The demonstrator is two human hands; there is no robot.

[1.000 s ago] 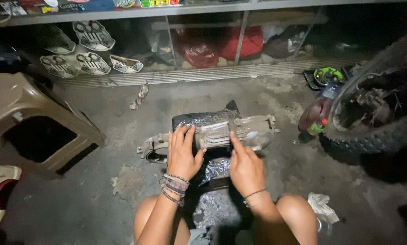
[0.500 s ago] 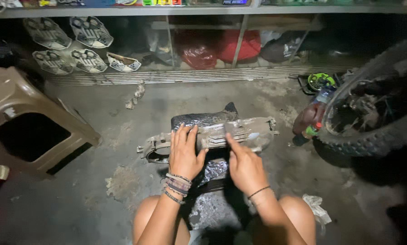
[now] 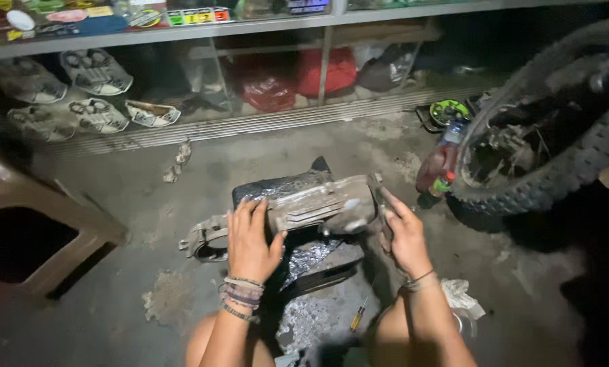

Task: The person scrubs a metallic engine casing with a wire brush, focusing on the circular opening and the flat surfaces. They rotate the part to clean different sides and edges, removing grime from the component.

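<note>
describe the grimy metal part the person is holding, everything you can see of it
The metal part is a long, grey, dirt-caked casting with ridges along its face and a curved bracket end at the left. It lies roughly level across a dark block on the concrete floor. The left hand presses on its middle-left; the right hand grips its right end.

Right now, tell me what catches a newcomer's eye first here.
In the centre, the left hand and right hand grip a grimy metal part on a black block. A knobby tyre fills the right edge, with a red bottle beside it. A brown stool sits at left.
</note>
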